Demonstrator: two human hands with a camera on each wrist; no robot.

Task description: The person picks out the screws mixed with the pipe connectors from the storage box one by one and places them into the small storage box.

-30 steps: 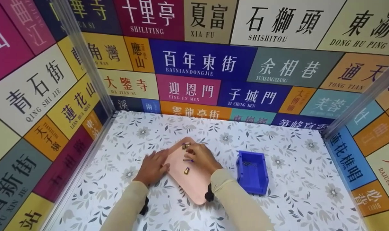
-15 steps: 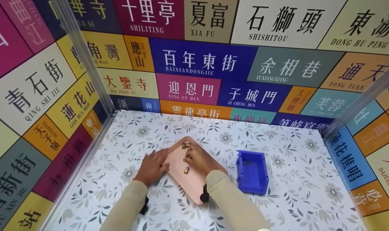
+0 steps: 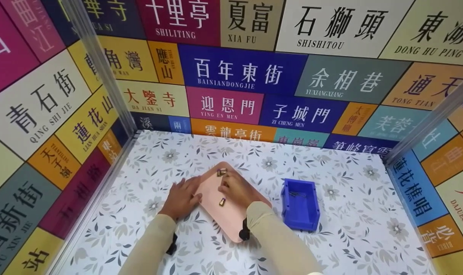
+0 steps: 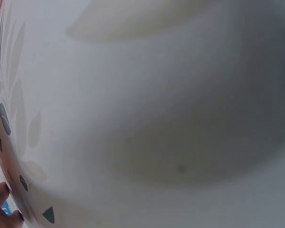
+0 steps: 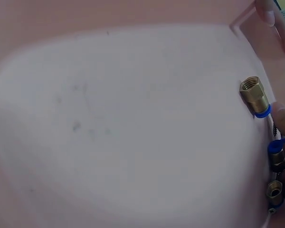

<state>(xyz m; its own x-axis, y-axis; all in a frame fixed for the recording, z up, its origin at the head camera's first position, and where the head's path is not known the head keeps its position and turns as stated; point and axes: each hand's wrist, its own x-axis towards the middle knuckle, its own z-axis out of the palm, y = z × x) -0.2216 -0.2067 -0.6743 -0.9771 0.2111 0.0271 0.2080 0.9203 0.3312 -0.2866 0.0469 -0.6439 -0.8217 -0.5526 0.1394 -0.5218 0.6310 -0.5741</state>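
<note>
A pink tray (image 3: 216, 208) lies tilted on the table in front of me. My left hand (image 3: 181, 198) rests at its left edge, fingers extended. Over the tray, my right hand (image 3: 234, 189) has curled fingers, with the thumb and fingertips close together. In the right wrist view a small dark threaded piece (image 5: 274, 128) shows at the thumb, apparently pinched and mostly hidden. One brass fitting with a blue collar (image 5: 254, 95) lies below that hand. Two more fittings, a darker one (image 5: 277, 156) and a brass one (image 5: 275, 192), are beside the fingers.
A blue bin (image 3: 301, 206) holding thin metal pieces (image 3: 297, 194) stands right of the tray. Walls covered with colourful sign panels (image 3: 239, 72) enclose the floral tabletop (image 3: 353, 214) at the back and sides.
My right hand has shifted slightly toward me over the tray, and its fingers now cover the small bluish piece that showed beside them a second ago. The left hand has stayed put.
</note>
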